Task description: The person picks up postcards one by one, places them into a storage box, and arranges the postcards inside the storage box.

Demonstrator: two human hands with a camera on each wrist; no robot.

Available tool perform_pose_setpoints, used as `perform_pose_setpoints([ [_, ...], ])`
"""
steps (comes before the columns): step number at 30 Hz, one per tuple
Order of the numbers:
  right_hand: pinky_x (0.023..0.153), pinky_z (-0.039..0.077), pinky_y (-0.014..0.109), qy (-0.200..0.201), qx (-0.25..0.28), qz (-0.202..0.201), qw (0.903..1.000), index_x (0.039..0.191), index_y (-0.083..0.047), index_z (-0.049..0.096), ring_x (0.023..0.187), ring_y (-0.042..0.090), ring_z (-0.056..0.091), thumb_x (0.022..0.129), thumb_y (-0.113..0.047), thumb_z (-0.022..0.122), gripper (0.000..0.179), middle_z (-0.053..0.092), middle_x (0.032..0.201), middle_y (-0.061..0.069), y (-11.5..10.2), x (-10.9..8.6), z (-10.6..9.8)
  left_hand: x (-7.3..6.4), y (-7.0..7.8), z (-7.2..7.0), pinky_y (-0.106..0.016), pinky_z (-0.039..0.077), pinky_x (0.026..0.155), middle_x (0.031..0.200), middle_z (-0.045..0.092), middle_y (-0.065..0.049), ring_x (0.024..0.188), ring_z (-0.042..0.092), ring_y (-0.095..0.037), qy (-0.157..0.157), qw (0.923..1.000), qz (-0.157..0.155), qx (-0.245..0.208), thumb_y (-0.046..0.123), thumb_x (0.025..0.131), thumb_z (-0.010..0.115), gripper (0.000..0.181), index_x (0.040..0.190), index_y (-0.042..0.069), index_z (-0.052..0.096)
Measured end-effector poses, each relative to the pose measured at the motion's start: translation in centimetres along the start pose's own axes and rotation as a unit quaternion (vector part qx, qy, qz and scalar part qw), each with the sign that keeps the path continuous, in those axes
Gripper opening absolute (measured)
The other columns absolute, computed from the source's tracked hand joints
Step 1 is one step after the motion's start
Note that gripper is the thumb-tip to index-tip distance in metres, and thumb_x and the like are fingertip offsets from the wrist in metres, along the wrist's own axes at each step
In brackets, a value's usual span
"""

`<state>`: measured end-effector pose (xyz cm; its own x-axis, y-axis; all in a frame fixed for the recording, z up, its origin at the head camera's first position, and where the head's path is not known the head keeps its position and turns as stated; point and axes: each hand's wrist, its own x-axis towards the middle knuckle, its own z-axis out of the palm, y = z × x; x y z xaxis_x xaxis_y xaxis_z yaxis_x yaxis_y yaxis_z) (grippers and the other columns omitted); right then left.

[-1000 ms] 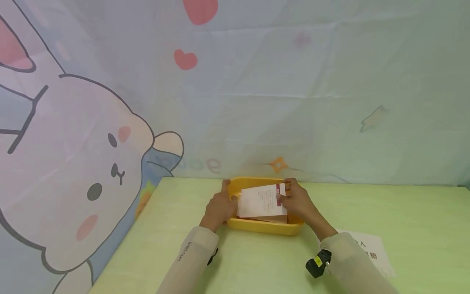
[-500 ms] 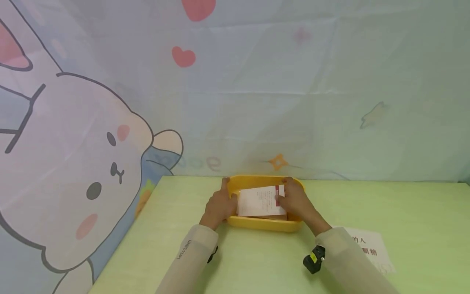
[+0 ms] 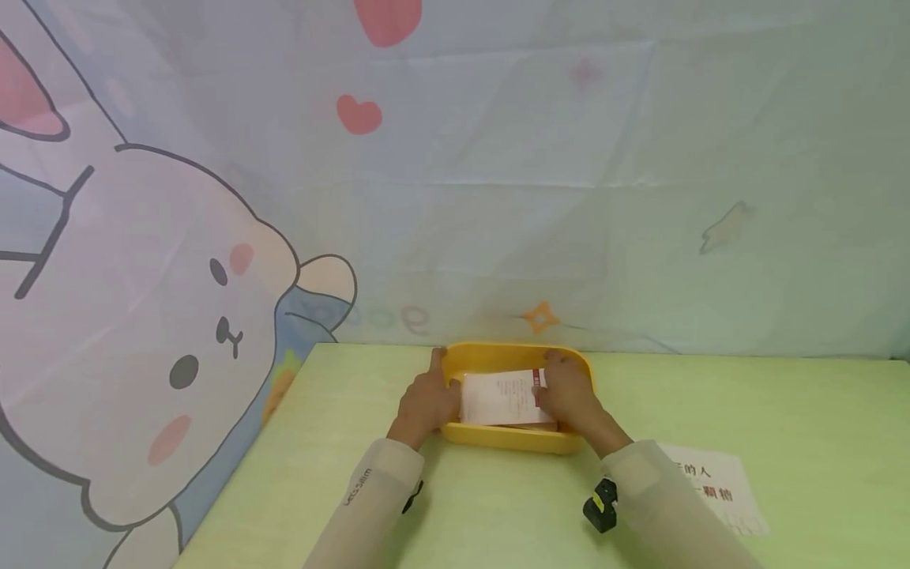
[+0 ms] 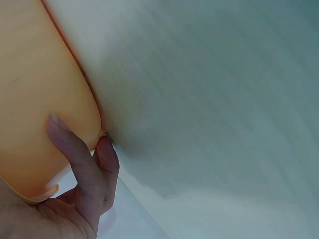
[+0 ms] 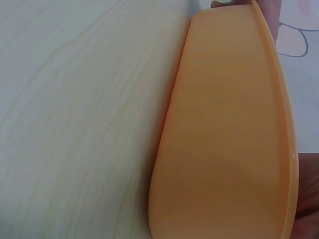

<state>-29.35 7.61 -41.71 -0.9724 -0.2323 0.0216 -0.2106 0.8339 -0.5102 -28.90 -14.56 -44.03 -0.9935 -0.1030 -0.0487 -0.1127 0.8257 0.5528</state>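
A yellow plastic tray point(image 3: 506, 439) stands at the back of the table, against the backdrop. My left hand point(image 3: 426, 399) grips its left end. In the left wrist view the thumb of the left hand point(image 4: 89, 174) presses on the tray's outer wall point(image 4: 40, 74). Inside the tray lies a white printed card point(image 3: 498, 397) with a red strip at its right edge, something thicker showing beneath it. My right hand point(image 3: 572, 397) pinches the card's right end, thumb on top. In the right wrist view the tray's wall point(image 5: 224, 124) hides most of that hand point(image 5: 307, 199).
A white sheet with printed characters point(image 3: 725, 490) lies on the light green table point(image 3: 512, 514), partly under the right sleeve point(image 3: 668, 506). A backdrop point(image 3: 498, 197) with a cartoon rabbit point(image 3: 142, 316) rises behind the table. A black device point(image 3: 601, 506) is at the right wrist.
My right hand has lowered the card's right end further into the tray, so it lies flatter and lower. My left hand has stayed on the tray's left end.
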Motion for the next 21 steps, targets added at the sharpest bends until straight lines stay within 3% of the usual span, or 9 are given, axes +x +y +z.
perform_pose_setpoints([
  [5, 0.095, 0.052, 0.055, 0.003, -0.001, 0.007, 1.0, 0.141, 0.016, 0.032, 0.096, 0.041, 0.061, 0.094, -0.01, 0.063, 0.062, 0.043, 0.135, 0.043, 0.01, 0.07, 0.24, 0.01, -0.01, -0.03, -0.032, 0.038, 0.04, 0.059, 0.052, -0.007, 0.042, 0.047, -0.021, 0.002, 1.0, 0.004, -0.004, 0.027, 0.099, 0.043, 0.059, 0.154, 0.024, 0.023],
  [21, 0.088, 0.056, 0.051, 0.005, -0.009, -0.017, 0.9998, 0.14, 0.019, 0.032, 0.086, 0.038, 0.063, 0.093, -0.016, 0.064, 0.067, 0.038, 0.137, 0.046, -0.1, -0.38, 0.08, -0.27, -0.04, -0.19, -0.033, 0.039, 0.041, 0.062, 0.056, -0.01, 0.044, 0.051, -0.023, 0.014, 0.9997, 0.018, -0.005, 0.024, 0.098, 0.046, 0.058, 0.152, 0.02, 0.026],
])
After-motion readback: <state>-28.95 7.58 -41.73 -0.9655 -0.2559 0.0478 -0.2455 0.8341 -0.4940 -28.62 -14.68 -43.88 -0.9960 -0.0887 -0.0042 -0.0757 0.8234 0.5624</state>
